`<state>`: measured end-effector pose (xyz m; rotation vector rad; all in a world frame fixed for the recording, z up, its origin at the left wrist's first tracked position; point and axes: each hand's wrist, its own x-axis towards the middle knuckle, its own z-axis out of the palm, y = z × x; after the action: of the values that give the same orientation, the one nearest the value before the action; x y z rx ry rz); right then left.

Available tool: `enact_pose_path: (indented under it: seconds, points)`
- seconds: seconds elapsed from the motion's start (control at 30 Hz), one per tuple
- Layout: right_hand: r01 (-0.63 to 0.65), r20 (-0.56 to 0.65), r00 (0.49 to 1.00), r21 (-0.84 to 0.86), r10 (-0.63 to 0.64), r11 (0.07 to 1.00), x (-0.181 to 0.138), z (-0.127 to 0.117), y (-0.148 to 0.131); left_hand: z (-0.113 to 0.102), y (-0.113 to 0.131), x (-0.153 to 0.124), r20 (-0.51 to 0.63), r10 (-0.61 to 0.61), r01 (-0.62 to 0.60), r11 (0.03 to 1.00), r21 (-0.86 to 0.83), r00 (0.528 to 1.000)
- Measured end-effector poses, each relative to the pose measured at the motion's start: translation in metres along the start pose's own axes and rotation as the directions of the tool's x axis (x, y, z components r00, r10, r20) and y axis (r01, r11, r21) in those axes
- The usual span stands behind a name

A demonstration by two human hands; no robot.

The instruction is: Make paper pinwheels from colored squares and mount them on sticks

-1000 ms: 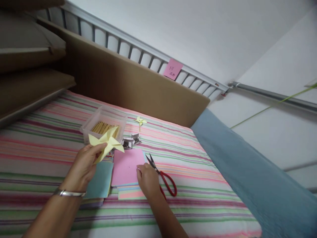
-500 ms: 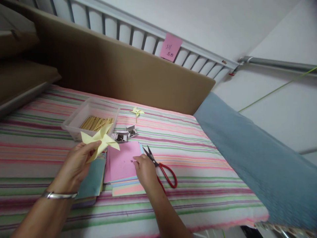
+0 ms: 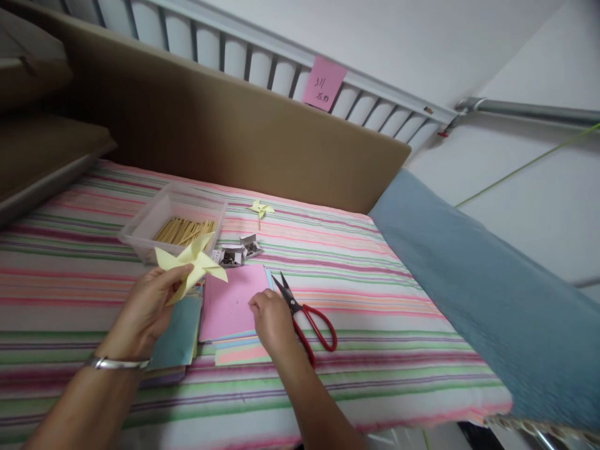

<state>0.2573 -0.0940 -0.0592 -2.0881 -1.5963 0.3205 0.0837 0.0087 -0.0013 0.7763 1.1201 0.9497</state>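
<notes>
A pale yellow paper pinwheel [image 3: 199, 265] is pinched in my left hand [image 3: 152, 300], its folded blades spread above the stacks of paper. My right hand [image 3: 274, 319] is closed, thumb and fingers pressed together just over the pink paper [image 3: 229, 300]. Whatever lies in that pinch is hidden or too small to make out. Beside this hand are black-bladed scissors [image 3: 294, 305] with red handles, lying partly opened. A few tiny dark specks show on the pink sheet. Blue-green paper [image 3: 180, 334] lies under my left wrist.
Behind the pinwheel, a clear plastic box [image 3: 140, 232] holds thin wooden sticks [image 3: 185, 231]. Two small open boxes [image 3: 232, 255] contain small dark metal pieces. Another yellow pinwheel [image 3: 260, 210] on a stick lies farther back. A cardboard panel [image 3: 262, 144] borders the striped cloth.
My right fingertips have closed together at the pink paper, and the small dark piece beside them no longer shows. My left hand still holds the pinwheel, almost unmoved.
</notes>
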Motion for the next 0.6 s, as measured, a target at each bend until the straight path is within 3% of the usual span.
enact_pose_path:
  seconds: [0.23, 0.4, 0.6]
  points:
    - [-0.008, -0.075, 0.997, 0.232, 0.026, 0.973, 0.0, -0.016, -0.006, 0.011, -0.018, -0.001, 0.107, -0.009, 0.016, 0.998, -0.058, 0.994]
    - [0.058, -0.172, 0.981, 0.69, 0.087, 0.721, -0.004, -0.044, -0.022, 0.024, -0.032, -0.012, 0.177, -0.029, 0.039, 0.998, -0.053, 0.984]
    - [0.033, -0.12, 0.989, 0.741, 0.084, 0.671, -0.009, -0.044, -0.028, 0.044, -0.05, -0.022, 0.304, -0.014, 0.033, 0.998, -0.06, 0.952]
